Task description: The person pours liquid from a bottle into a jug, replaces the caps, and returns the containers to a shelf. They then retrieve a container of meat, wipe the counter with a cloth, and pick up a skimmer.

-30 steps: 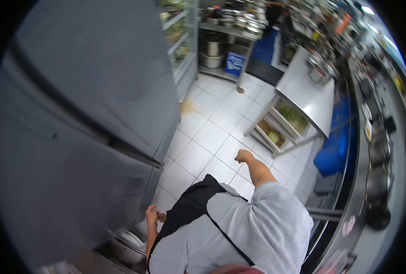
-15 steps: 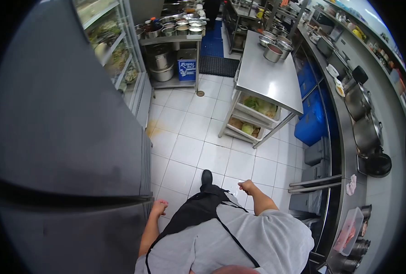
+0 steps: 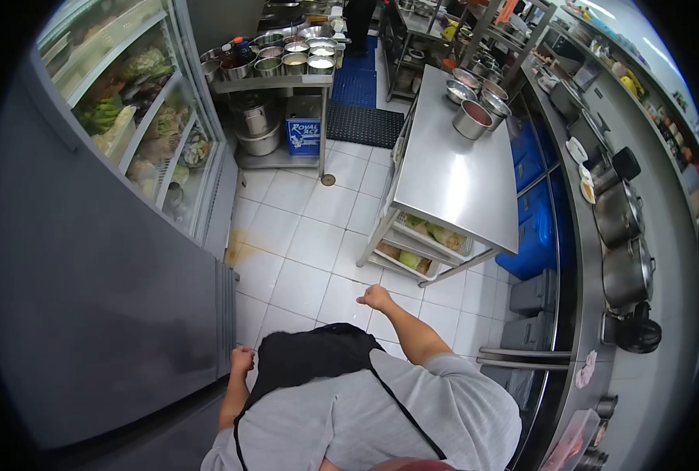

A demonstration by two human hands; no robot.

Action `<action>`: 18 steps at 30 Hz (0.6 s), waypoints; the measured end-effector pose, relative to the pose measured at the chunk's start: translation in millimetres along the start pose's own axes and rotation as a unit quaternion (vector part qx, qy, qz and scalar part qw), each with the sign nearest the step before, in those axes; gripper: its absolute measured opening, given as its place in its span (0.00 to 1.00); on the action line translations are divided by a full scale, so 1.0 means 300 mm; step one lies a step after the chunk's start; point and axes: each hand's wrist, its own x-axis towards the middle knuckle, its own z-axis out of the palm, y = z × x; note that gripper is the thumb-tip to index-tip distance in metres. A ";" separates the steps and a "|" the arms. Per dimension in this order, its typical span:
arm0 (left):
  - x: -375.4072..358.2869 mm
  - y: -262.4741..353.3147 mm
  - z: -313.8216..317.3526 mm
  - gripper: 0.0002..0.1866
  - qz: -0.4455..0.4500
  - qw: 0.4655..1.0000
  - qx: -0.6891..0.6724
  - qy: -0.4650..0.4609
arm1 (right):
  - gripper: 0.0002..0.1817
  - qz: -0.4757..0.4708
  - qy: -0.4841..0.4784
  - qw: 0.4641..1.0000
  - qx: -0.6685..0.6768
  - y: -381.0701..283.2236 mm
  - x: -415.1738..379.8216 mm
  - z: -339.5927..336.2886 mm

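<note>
My left hand (image 3: 242,359) hangs low beside the grey refrigerator (image 3: 114,314), its fingers curled into a loose fist. No object shows in it. Out in front of my body, over the white floor tiles, is my right hand (image 3: 375,298). Its fingers are folded in, and nothing can be seen in them. Ahead of that hand stands a steel table (image 3: 451,184). Trays of vegetables (image 3: 404,261) sit on the shelves beneath its top. A black apron (image 3: 310,353) covers my front.
A glass-door fridge (image 3: 184,169) holding vegetables stands at left. Beyond it, a steel stand (image 3: 271,81) carries several metal pots. A black mat (image 3: 365,126) lies on the floor at the back. Large pots (image 3: 629,271) line the right-hand counter (image 3: 589,314), with blue bins (image 3: 536,235) below.
My viewpoint has moved forward, and more of the glass-door fridge shows. My right hand has swung forward and to the left in view. My left hand has shifted left.
</note>
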 end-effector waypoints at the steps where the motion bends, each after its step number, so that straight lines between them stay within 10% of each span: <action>1: 0.031 0.039 0.008 0.01 -0.006 1.000 -0.008 -0.002 | 0.19 0.001 0.018 1.000 0.014 -0.024 0.025 -0.021; 12: 0.534 0.585 0.061 0.05 0.028 0.973 0.201 -0.112 | 0.17 0.087 0.034 0.996 0.005 0.199 0.281 -0.034; 18: 1.047 1.030 0.057 0.10 0.069 0.952 0.235 -0.182 | 0.15 0.253 0.067 0.951 0.163 -0.044 0.282 -0.228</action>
